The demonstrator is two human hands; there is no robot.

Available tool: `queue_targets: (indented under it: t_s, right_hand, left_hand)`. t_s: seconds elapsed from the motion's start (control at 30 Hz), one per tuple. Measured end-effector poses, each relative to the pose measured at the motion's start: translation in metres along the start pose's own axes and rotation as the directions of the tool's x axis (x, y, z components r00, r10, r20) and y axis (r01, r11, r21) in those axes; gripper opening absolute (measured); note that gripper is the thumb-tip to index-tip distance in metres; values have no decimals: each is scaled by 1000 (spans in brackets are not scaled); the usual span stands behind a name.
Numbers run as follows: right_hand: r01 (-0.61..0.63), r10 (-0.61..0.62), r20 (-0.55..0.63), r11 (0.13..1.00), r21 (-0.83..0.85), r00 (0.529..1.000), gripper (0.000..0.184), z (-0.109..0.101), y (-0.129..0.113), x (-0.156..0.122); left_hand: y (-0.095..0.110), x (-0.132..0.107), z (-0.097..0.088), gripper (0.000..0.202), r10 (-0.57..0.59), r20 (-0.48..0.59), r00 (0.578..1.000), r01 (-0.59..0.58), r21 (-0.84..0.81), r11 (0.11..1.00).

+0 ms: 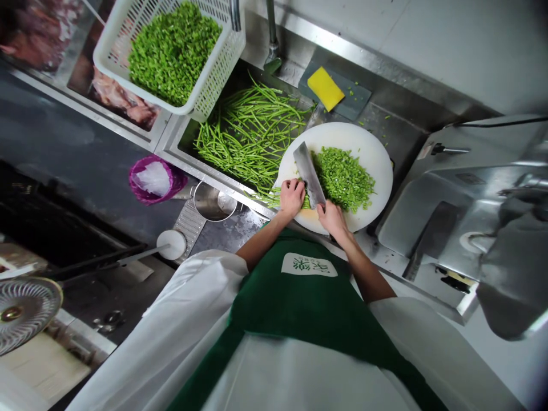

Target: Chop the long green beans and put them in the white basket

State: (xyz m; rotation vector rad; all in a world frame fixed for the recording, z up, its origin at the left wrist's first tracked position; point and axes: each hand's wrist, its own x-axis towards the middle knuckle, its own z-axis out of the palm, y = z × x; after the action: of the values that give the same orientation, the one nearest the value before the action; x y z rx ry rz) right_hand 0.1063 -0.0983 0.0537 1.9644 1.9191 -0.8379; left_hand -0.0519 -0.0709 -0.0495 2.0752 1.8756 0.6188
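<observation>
On a round white cutting board (379, 154), my right hand (334, 221) grips the handle of a cleaver (309, 171). Its blade stands between a heap of chopped green beans (342, 177) on the right and my left hand (293, 196) on the left. The curled fingers of my left hand press down on a bunch of long green beans (274, 197) close to the blade. More whole green beans (252, 131) lie loose in the sink to the left of the board. The cleaver's handle is mostly hidden in my right hand.
A white basket (212, 85) of chopped greens stands at the upper left, near sinks holding raw meat (124, 97). Behind the board lies a yellow sponge (326, 89). A steel machine (445, 188) stands at right; a purple bin (149, 180) and steel pot (214, 201) are below the sink.
</observation>
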Motion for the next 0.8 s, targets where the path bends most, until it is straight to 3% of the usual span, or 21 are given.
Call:
queue_targets:
  t_s: [0.17,0.27,0.4,0.57,0.7,0.8]
  right_hand:
    - [-18,18,-31,1000,-12,999,33,-10,27,-3]
    - [-16,15,-41,999,-34,999,33,-16,15,-20]
    - [-37,33,-75,998,-48,997,37,-24,-9,-48]
    - [-22,21,-8,997,-68,1000,34,-22,-24,-55]
    - [-28,29,16,997,-72,999,34,-11,-30,-39]
    - [-36,36,3,998,-52,999,34,-3,-35,-23]
  left_hand:
    - [21,2,-1,27,-7,-44,999,7,-8,1000]
    - [24,0,-15,29,-47,-118,992,46,-15,999]
    - [11,-1,-32,27,-80,-196,977,84,10,996]
    - [-2,1,-21,23,41,-64,997,-38,40,998]
    - [-5,2,-7,26,71,45,996,-72,20,997]
    - [-4,4,-7,31,70,82,994,-71,0,998]
